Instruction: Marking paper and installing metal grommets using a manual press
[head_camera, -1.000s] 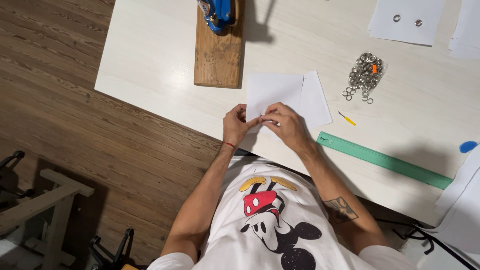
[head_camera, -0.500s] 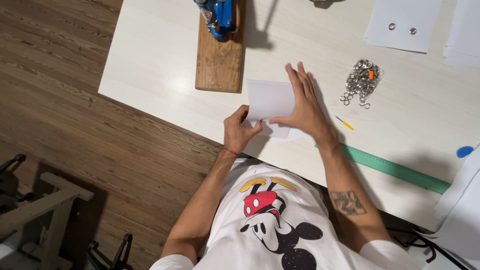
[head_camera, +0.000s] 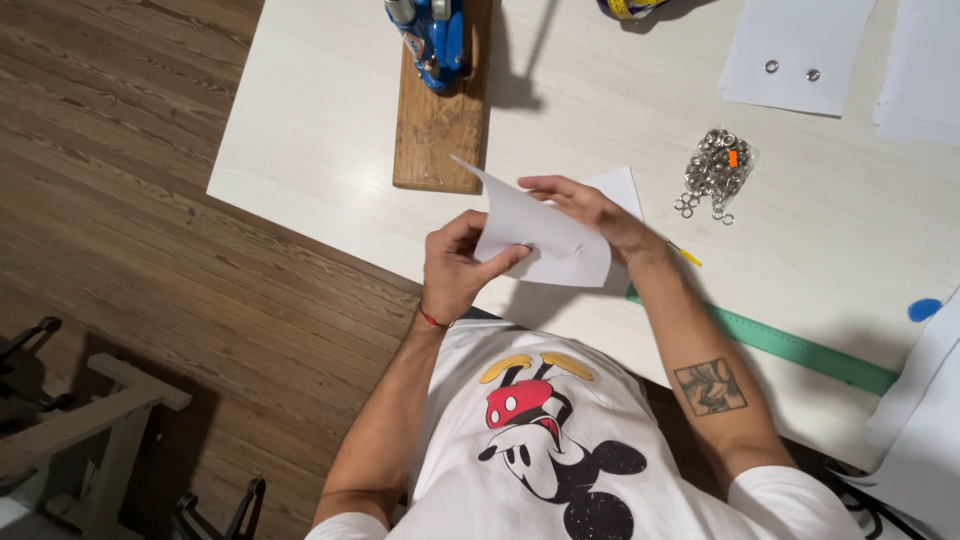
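Both hands hold a white sheet of paper lifted off the white table. My left hand pinches its lower left edge between thumb and fingers. My right hand grips the sheet from behind at its upper right, fingers curled over the top edge. One corner of the sheet points up toward a wooden board. A second white sheet lies flat on the table under my right hand.
A blue press tool is mounted on the wooden board. A pile of metal eyelets lies to the right, a green ruler along the near edge, a sheet with two eyelets at the back right, a small yellow stick.
The sheet lay flat on the table under both hands; now it is lifted and tilted up, my right hand having slid from its near edge to behind its top.
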